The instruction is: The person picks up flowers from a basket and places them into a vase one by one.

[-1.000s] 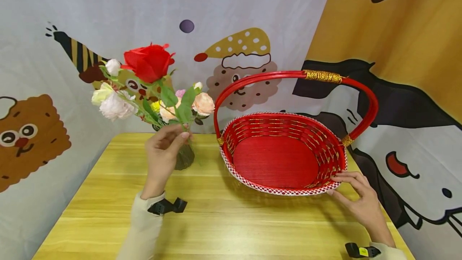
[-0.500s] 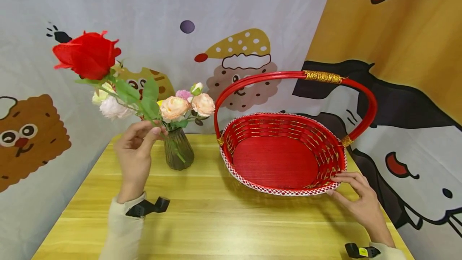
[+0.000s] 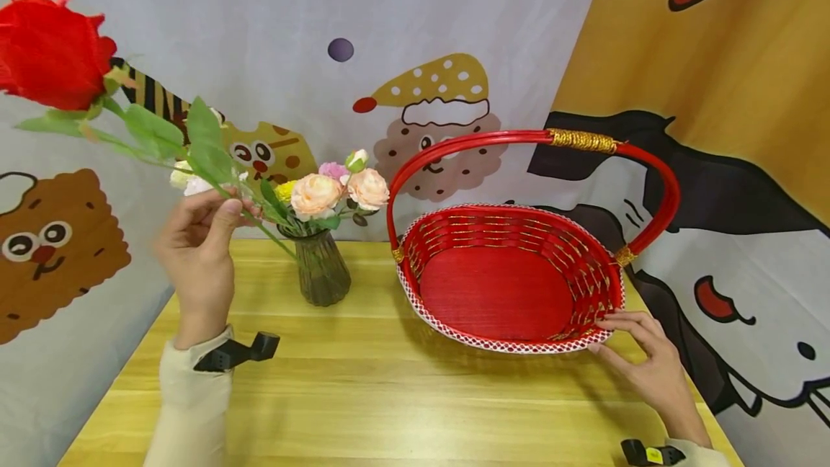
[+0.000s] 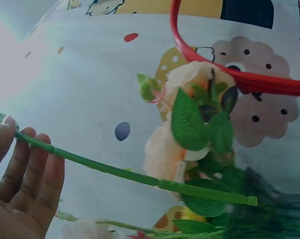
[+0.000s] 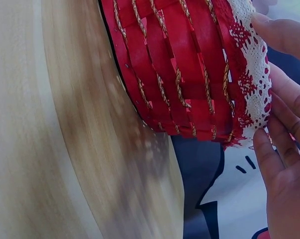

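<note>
My left hand (image 3: 202,265) pinches the green stem of a red rose (image 3: 55,56) between thumb and fingers. The bloom points up to the left, partly cut off by the head view's edge. In the left wrist view the bare lower stem (image 4: 115,172) slants past other flowers, its cut end in front of a dark vase. That ribbed glass vase (image 3: 323,272) holds peach, pink, yellow and white flowers (image 3: 318,195). On the right, my right hand (image 3: 648,366) holds the rim of a red woven basket (image 3: 496,294). Lace trim (image 5: 256,74) lies between its thumb and fingers.
The basket's tall red handle (image 3: 493,138) arches over it, wrapped in gold at the top. Everything stands on a light wooden table (image 3: 389,409). A cartoon-printed cloth (image 3: 272,34) hangs behind and along both sides.
My left hand has moved left with the rose, away from the vase, and the bloom has swung up and left. My right hand has stayed at the basket rim.
</note>
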`<action>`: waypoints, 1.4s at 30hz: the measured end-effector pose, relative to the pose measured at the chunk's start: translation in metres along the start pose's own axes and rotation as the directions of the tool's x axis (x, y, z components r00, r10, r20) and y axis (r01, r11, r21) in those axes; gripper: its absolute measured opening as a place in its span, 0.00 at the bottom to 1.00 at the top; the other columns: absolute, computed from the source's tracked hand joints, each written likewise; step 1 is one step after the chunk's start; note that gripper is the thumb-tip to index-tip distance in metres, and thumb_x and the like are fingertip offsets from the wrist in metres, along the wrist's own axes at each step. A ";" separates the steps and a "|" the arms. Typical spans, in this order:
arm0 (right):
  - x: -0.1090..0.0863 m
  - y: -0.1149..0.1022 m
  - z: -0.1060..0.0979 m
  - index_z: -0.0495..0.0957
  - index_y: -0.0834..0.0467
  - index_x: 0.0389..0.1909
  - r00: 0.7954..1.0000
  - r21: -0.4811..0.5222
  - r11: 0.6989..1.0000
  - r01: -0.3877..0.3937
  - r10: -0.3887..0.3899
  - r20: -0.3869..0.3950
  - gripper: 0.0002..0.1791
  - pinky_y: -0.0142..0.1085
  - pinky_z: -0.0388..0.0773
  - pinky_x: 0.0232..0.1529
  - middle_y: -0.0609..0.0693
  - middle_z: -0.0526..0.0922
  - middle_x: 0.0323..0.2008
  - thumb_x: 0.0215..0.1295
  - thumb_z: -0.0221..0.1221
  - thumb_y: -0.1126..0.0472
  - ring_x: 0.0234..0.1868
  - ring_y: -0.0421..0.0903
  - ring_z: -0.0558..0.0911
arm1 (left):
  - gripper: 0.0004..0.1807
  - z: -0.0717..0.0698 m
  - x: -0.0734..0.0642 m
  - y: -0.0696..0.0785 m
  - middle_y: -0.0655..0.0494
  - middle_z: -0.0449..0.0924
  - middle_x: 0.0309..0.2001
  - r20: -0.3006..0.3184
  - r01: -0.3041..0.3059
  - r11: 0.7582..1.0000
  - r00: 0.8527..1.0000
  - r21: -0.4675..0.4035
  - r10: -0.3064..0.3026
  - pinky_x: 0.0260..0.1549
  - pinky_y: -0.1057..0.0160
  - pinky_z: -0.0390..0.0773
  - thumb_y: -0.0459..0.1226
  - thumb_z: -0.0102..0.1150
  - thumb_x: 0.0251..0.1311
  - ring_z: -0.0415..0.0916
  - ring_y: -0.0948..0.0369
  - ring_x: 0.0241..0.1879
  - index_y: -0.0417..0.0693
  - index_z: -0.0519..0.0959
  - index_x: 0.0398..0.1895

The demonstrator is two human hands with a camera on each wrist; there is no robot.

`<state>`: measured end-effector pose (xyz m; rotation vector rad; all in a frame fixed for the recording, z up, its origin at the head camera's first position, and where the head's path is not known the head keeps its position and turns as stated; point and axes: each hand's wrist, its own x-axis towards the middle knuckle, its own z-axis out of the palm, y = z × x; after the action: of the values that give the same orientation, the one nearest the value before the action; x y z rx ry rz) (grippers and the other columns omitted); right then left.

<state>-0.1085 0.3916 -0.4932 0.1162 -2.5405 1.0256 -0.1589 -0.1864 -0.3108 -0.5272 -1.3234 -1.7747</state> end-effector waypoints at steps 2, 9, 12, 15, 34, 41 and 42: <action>0.000 0.001 0.000 0.87 0.49 0.47 1.000 -0.005 1.000 -0.001 0.001 -0.001 0.23 0.16 0.57 0.51 0.40 0.79 0.53 0.48 0.80 0.63 0.60 0.21 0.63 | 0.09 0.001 0.006 0.001 0.42 0.87 0.37 -0.026 -0.015 1.000 1.000 0.020 0.015 0.36 0.61 0.86 0.20 0.59 0.64 0.86 0.53 0.34 0.17 0.79 0.44; 0.000 0.002 0.000 0.88 0.50 0.47 1.000 0.005 1.000 0.005 -0.005 -0.005 0.23 0.17 0.57 0.52 0.42 0.79 0.53 0.47 0.80 0.64 0.60 0.22 0.64 | 0.10 0.003 0.023 -0.001 0.39 0.85 0.37 -0.093 -0.045 0.998 0.994 0.041 0.049 0.35 0.62 0.85 0.22 0.62 0.64 0.84 0.53 0.32 0.19 0.80 0.45; 0.000 0.002 0.001 0.88 0.50 0.47 1.000 0.006 1.000 0.015 -0.015 -0.008 0.24 0.16 0.57 0.52 0.42 0.79 0.53 0.46 0.81 0.65 0.60 0.22 0.64 | 0.10 0.003 0.027 -0.004 0.40 0.86 0.36 -0.114 -0.056 0.997 0.991 0.058 0.062 0.35 0.62 0.85 0.23 0.63 0.64 0.84 0.53 0.32 0.19 0.80 0.44; 0.000 0.003 0.001 0.88 0.50 0.47 1.000 0.006 1.000 0.017 -0.017 -0.010 0.24 0.16 0.57 0.53 0.41 0.79 0.53 0.46 0.81 0.65 0.60 0.22 0.64 | 0.10 0.004 0.029 -0.008 0.41 0.86 0.35 -0.132 -0.059 0.996 0.989 0.073 0.068 0.35 0.62 0.85 0.23 0.64 0.64 0.84 0.52 0.32 0.20 0.80 0.44; 0.000 0.002 0.001 0.87 0.50 0.47 1.000 0.007 1.000 0.000 0.000 0.002 0.23 0.15 0.58 0.52 0.40 0.79 0.54 0.47 0.80 0.64 0.60 0.22 0.64 | 0.09 0.006 0.001 -0.041 0.50 0.90 0.36 -0.121 -0.045 0.989 0.991 0.143 0.062 0.37 0.64 0.85 0.22 0.64 0.62 0.86 0.58 0.33 0.22 0.82 0.43; 0.000 0.001 0.000 0.87 0.49 0.47 1.000 -0.005 1.000 -0.013 0.013 0.006 0.23 0.16 0.58 0.51 0.41 0.78 0.54 0.48 0.80 0.63 0.60 0.21 0.63 | 0.11 0.007 -0.011 -0.049 0.54 0.88 0.35 -0.128 -0.002 0.968 0.991 0.250 0.035 0.34 0.67 0.84 0.25 0.68 0.62 0.85 0.60 0.32 0.21 0.82 0.43; 0.000 0.001 0.000 0.87 0.49 0.47 1.000 -0.007 1.000 -0.013 0.013 0.005 0.23 0.16 0.58 0.51 0.41 0.78 0.54 0.48 0.80 0.63 0.60 0.21 0.63 | 0.11 0.007 -0.013 -0.050 0.55 0.89 0.35 -0.138 0.010 0.965 0.990 0.261 0.027 0.35 0.68 0.84 0.25 0.68 0.61 0.86 0.61 0.32 0.22 0.83 0.42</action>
<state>-0.1091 0.3924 -0.4943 0.1005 -2.5525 1.0221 -0.1936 -0.1709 -0.3469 -0.2564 -1.4246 -1.5677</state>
